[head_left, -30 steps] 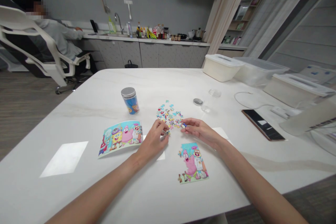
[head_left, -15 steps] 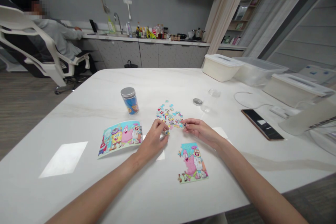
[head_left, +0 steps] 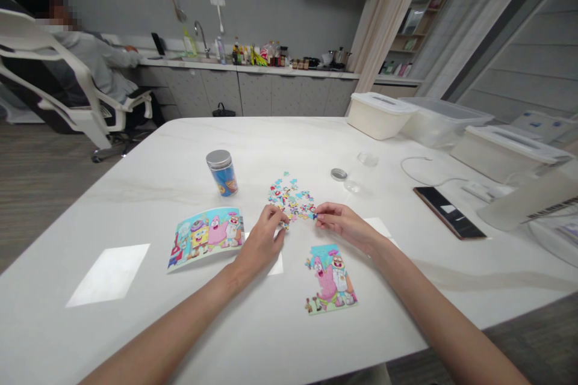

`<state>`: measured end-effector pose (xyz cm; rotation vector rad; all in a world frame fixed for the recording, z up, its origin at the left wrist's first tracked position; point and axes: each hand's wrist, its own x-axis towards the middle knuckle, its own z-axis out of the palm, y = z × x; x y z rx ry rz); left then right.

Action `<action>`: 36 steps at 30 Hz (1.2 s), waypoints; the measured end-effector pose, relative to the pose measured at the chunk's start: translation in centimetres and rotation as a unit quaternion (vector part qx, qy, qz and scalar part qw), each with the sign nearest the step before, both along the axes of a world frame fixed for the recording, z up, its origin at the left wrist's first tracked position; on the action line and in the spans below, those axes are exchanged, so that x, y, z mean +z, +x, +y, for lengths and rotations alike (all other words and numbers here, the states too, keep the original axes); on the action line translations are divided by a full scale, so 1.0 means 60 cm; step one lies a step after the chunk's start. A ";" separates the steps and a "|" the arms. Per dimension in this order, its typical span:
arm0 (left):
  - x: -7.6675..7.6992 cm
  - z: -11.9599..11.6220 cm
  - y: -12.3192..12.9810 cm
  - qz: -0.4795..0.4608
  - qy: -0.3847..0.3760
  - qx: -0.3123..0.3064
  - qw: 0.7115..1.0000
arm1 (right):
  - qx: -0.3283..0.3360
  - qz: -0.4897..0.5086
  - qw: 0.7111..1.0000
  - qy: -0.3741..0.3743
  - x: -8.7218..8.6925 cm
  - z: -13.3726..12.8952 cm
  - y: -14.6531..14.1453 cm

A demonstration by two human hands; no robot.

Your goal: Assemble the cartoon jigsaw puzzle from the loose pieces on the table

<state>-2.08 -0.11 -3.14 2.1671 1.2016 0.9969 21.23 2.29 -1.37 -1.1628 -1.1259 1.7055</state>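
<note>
Loose jigsaw puzzle pieces (head_left: pixel 289 195) lie in a small heap on the white table (head_left: pixel 149 337). At the heap's near left edge, my left hand (head_left: pixel 266 231) has its fingers closed on a small puzzle piece (head_left: pixel 284 225). Across from it, my right hand (head_left: pixel 341 225) pinches a dark puzzle piece (head_left: pixel 315 216) at the heap's right edge. Nearer to me lies a partly joined puzzle (head_left: pixel 332 280) with a pink starfish figure. Left of my left hand is a curved picture sheet (head_left: pixel 208 237) showing the cartoon figures.
Behind the sheet stands a jar with a metal lid (head_left: pixel 222 173). Right of the heap are a loose round lid (head_left: pixel 338 174) and a clear container (head_left: pixel 352 185). A phone (head_left: pixel 449 212), a cable and plastic bins (head_left: pixel 382 117) occupy the right side. A person (head_left: pixel 90 63) sits at the far left.
The piece in my right hand has turned and now shows a dark blue side. My left fingers have shifted slightly around their piece. The view has moved very little.
</note>
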 end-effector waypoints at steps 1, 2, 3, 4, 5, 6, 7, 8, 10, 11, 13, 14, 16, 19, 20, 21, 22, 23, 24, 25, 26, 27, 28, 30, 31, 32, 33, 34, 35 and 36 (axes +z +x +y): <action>0.000 0.000 0.000 0.001 0.003 0.004 1.000 | -0.003 -0.014 1.000 0.008 0.000 0.000 0.000; -0.001 0.000 0.000 0.001 0.005 0.006 1.000 | -0.007 -0.035 0.999 0.022 0.000 0.001 0.000; -0.001 0.000 0.000 0.001 0.005 0.007 1.000 | -0.013 -0.063 0.997 0.043 -0.001 0.002 0.000; 0.000 0.000 0.000 0.000 0.005 0.008 1.000 | -0.021 -0.097 0.992 0.072 -0.002 0.003 0.000; 0.000 0.000 0.000 -0.001 0.004 0.008 1.000 | -0.034 -0.137 0.984 0.110 -0.004 0.005 0.000; 0.000 0.000 0.000 -0.001 0.005 0.008 1.000 | -0.050 -0.182 0.971 0.150 -0.006 0.006 0.001; 0.001 0.000 -0.001 -0.001 0.006 0.008 1.000 | -0.065 -0.226 0.954 0.188 -0.009 0.008 0.002; 0.001 0.000 -0.001 0.001 0.008 0.009 1.000 | -0.077 -0.265 0.936 0.217 -0.013 0.009 0.004; 0.002 0.000 -0.003 0.004 0.011 0.011 1.000 | -0.086 -0.330 0.905 0.255 -0.022 0.011 0.008; 0.002 0.000 -0.003 0.007 0.012 0.013 1.000 | -0.087 -0.356 0.891 0.267 -0.026 0.012 0.011; 0.002 0.000 -0.004 0.013 0.017 0.021 1.000 | -0.091 -0.400 0.864 0.291 -0.035 0.013 0.016; 0.002 0.000 -0.004 0.018 0.022 0.026 0.999 | -0.096 -0.418 0.851 0.303 -0.038 0.013 0.018; 0.001 -0.001 -0.004 0.040 0.041 0.033 0.998 | -0.097 -0.436 0.837 0.316 -0.042 0.013 0.019; -0.001 -0.002 -0.003 0.129 0.099 0.012 0.987 | -0.071 -0.420 0.838 0.340 -0.038 0.010 0.011; -0.001 -0.003 -0.002 0.169 0.121 -0.004 0.978 | -0.059 -0.410 0.837 0.357 -0.035 0.008 0.007; -0.001 -0.003 -0.001 0.205 0.140 -0.019 0.969 | -0.045 -0.399 0.835 0.376 -0.032 0.006 0.002; 0.000 -0.004 0.000 0.235 0.155 -0.029 0.959 | -0.028 -0.390 0.831 0.396 -0.029 0.003 -0.004; 0.001 -0.005 0.001 0.259 0.165 -0.035 0.951 | -0.010 -0.382 0.826 0.414 -0.027 0.001 -0.009; 0.003 -0.006 0.001 0.276 0.173 -0.033 0.945 | 0.011 -0.378 0.820 0.430 -0.027 -0.001 -0.013; 0.005 -0.007 0.002 0.289 0.178 -0.028 0.940 | 0.031 -0.374 0.814 0.443 -0.028 -0.003 -0.017; 0.006 -0.007 0.002 0.299 0.180 -0.021 0.937 | 0.047 -0.374 0.807 0.454 -0.031 -0.004 -0.020; 0.007 -0.008 0.002 0.306 0.179 -0.013 0.935 | 0.058 -0.374 0.801 0.464 -0.035 -0.004 -0.021; 0.008 -0.008 0.001 0.310 0.177 -0.004 0.934 | 0.063 -0.374 0.794 0.475 -0.040 -0.003 -0.022; 0.007 -0.008 0.001 0.314 0.172 0.015 0.934 | 0.062 -0.381 0.779 0.495 -0.050 -0.001 -0.023; 0.005 -0.008 0.000 0.317 0.171 0.021 0.933 | 0.061 -0.388 0.771 0.502 -0.055 0.001 -0.023; 0.002 -0.008 0.000 0.321 0.173 0.020 0.931 | 0.060 -0.394 0.764 0.508 -0.058 0.002 -0.023; 0.000 -0.007 0.000 0.325 0.177 0.014 0.929 | 0.061 -0.399 0.757 0.514 -0.060 0.003 -0.023; -0.003 -0.007 0.000 0.330 0.182 0.003 0.926 | 0.063 -0.401 0.753 0.518 -0.061 0.003 -0.024; -0.005 -0.006 0.001 0.334 0.188 -0.007 0.924 | 0.066 -0.403 0.750 0.520 -0.060 0.003 -0.024; -0.007 -0.006 0.001 0.336 0.193 -0.015 0.922 | 0.068 -0.405 0.750 0.519 -0.059 0.002 -0.025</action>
